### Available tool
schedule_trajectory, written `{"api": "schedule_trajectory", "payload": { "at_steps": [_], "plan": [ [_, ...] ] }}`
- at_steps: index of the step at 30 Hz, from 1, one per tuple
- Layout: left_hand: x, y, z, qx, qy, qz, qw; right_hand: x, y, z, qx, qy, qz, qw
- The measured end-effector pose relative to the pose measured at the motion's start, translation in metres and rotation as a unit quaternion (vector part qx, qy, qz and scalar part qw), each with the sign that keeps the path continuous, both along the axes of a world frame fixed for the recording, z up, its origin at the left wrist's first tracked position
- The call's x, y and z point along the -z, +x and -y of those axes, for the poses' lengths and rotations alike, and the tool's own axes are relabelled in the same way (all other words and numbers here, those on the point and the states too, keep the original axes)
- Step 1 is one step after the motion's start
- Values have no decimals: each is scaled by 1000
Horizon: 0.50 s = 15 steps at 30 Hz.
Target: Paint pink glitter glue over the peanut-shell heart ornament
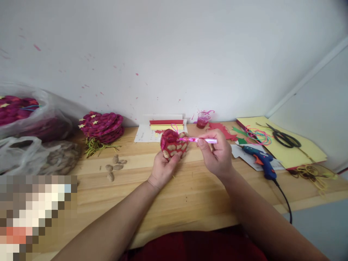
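My left hand [164,168] grips the lower edge of a round red piece [178,149] covered with peanuts, raised above the wooden table. Its upper left part is coated dark pink, while the peanuts lower and to the right are still tan. A thin pink loop stands up at its top. Between the thumb and fingers of my right hand [216,154] is a pink-and-white brush [209,140], whose tip points left and touches or nearly touches the piece. A cup of pink paint [201,120] stands behind, near the wall.
Loose peanuts [110,168] and stacked pink peanut pieces [102,125] lie left, beside plastic bags [56,127]. On the right are a blue glue gun [261,157] with a cord, black scissors [284,137], yellow paper [310,150], red and green cutouts and coloured strings.
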<state>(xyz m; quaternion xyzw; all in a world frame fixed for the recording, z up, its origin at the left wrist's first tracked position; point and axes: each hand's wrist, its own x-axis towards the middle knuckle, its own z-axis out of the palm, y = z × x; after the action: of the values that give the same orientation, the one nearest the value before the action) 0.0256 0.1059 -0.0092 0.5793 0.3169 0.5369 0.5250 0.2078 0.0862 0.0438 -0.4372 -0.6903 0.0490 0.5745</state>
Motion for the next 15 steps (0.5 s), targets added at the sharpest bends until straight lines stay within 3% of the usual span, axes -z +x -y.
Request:
{"api": "schedule_trajectory", "payload": {
  "at_steps": [7,15],
  "plan": [
    [9,0,-3,22,29,13,999,1,-2,-2,-20,15,12,1000],
    [7,0,-2,23,23,25,999,5,2,-4,-39,-19,-42,998]
  ]
}}
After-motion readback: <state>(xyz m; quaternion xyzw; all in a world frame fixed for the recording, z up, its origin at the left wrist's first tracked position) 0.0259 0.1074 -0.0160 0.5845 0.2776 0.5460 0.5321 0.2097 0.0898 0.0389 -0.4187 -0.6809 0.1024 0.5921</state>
